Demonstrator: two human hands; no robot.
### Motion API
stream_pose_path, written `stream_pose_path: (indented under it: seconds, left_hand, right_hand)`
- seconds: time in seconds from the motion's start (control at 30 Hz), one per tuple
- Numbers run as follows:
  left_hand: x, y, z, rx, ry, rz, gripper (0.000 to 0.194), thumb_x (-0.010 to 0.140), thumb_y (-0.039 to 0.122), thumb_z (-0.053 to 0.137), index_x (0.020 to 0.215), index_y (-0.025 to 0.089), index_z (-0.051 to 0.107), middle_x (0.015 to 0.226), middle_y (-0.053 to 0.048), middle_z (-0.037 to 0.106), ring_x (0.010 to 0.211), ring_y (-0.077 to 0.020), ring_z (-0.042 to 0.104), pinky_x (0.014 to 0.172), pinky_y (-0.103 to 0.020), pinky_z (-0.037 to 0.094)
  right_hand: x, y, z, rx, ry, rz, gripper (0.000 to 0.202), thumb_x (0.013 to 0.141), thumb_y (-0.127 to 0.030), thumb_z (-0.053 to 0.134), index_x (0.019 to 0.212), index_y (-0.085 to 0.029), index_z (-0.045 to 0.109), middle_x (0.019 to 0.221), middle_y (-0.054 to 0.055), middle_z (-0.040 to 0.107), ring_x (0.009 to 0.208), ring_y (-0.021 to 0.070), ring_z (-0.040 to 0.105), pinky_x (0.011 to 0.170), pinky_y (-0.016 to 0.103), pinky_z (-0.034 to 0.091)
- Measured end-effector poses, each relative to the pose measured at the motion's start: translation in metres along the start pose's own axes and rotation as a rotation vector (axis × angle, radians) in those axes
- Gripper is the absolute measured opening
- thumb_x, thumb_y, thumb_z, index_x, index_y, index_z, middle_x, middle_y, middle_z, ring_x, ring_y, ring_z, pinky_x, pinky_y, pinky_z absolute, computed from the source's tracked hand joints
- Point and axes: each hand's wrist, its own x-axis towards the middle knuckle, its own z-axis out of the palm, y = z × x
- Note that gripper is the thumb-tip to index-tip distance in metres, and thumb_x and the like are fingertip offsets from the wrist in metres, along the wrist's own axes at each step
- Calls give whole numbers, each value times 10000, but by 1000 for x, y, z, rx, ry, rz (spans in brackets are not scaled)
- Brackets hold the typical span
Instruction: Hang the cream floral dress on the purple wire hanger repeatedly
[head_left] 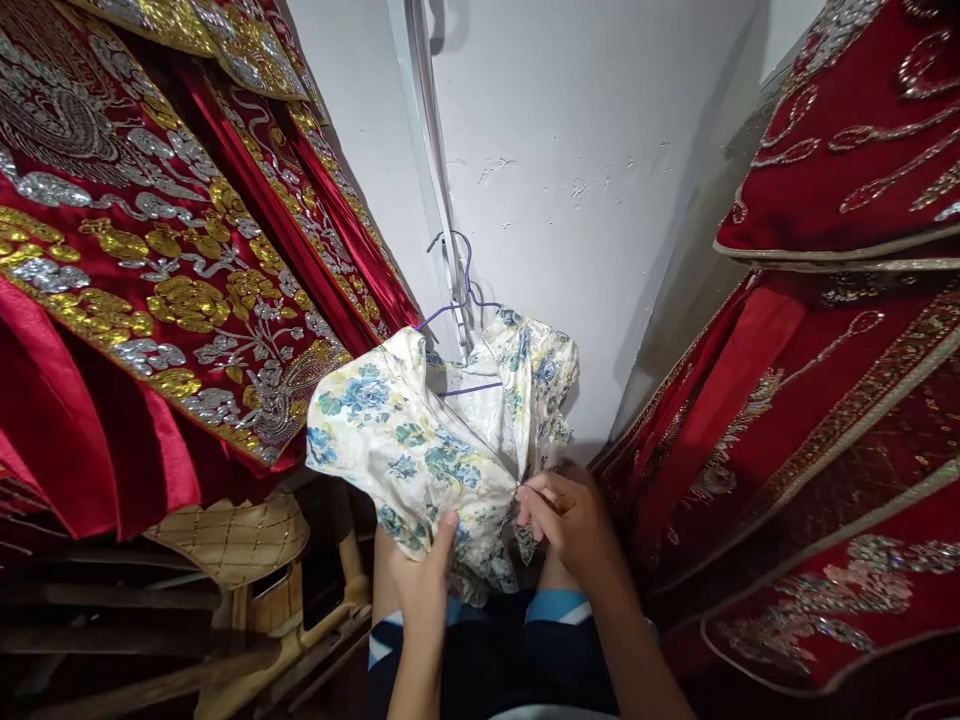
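Farthest left of the hands, we see a red garment with gold and silver embroidery (187, 300) hanging, and below it, to the left of the left hand, a tan quilted chair back (240, 535) near some wooden framing.

Next comes our left hand (421, 570), gripping the lower left part of a short-sleeved floral blouse (409, 430): the thumb presses on the front of the cloth, while the fingers are hidden behind it. The blouse lies just beyond and between our hands, on a purple hanger (470, 388) whose hook rises farther away, beside a pale metal strip (435, 140) on the wall (570, 100). Its long axis runs from the shoulders, ahead of both hands, down toward our lap, with the hem bunched between the wrists.

The relation we judge to matter most is the front edge: it slants from the left shoulder of the view down to the right, so its low point sits at our right hand (566, 515), which is the nearer one. That hand is closed in a fingertip pinch on this edge; whether a fastener is there, we cannot tell.

Right of the right hand hangs a red beaded garment (847, 170).
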Motion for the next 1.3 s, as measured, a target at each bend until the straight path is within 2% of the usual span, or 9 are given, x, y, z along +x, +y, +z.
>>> stream_pose_path:
  seconds: [0.17,0.23,0.37,0.6,0.77,0.87,0.97,1.13,1.3]
  left_hand:
    - [-3,-4,5,55,356,554,460,795,339,771,1173,231,534,1266,-98,549,1212,-264,552,1013,-373,459]
    - [-6,-2,12,172,144,656,315,824,290,734,1086,224,572,1161,-89,589,1147,-255,578,986,-361,460]
    - [-9,2,30,346,-397,483,96,919,263,565,840,216,592,835,-38,627,861,-218,619,816,-317,470]
    - [-3,29,42,595,-671,534,151,829,106,485,740,223,449,723,4,513,687,-173,515,635,-271,332]
    - [-3,37,38,1006,-776,542,138,799,86,522,808,217,561,835,-48,624,742,-216,601,619,-284,291]
    - [9,44,36,1079,-839,530,192,810,61,523,860,209,633,867,-73,679,785,-242,647,624,-280,325]
    - [34,70,36,870,-770,618,204,886,105,518,890,214,689,874,-61,717,808,-230,667,678,-277,401]
    - [84,142,53,405,-360,969,352,1000,291,509,1329,209,602,933,-38,714,702,-166,619,704,-276,457]
    - [105,173,80,484,-405,1249,184,1000,276,528,983,174,680,949,-61,709,876,-194,613,828,-312,463]
  right_hand:
    - [-2,7,-1,35,-31,-57,284,909,-380,653,691,-197,674,607,24,676,454,124,513,484,268,396]
    - [-3,5,2,47,-78,-37,271,902,-385,664,716,-189,682,598,27,686,453,123,521,476,259,400]
    - [-4,0,9,81,-193,-25,294,895,-421,674,734,-176,697,571,20,677,457,120,540,478,243,418]
    - [57,-34,-1,312,36,40,351,717,-490,796,667,-160,687,387,-79,424,343,54,290,355,213,187]
    - [127,-100,0,388,-90,-12,333,648,-405,883,748,-136,713,504,-80,474,416,30,347,364,176,230]
    - [138,-123,12,350,-86,-83,325,684,-410,864,743,-129,711,505,-70,490,416,31,361,358,170,238]
    - [129,-125,25,301,-119,-151,328,742,-449,820,774,-144,704,510,-58,523,412,46,392,359,173,266]
    - [114,-122,28,206,-116,-224,368,761,-505,796,730,-169,650,495,-51,531,414,63,406,387,192,307]
    - [120,-114,23,109,-62,-332,375,806,-505,749,681,-204,563,477,-83,420,415,71,347,421,224,257]
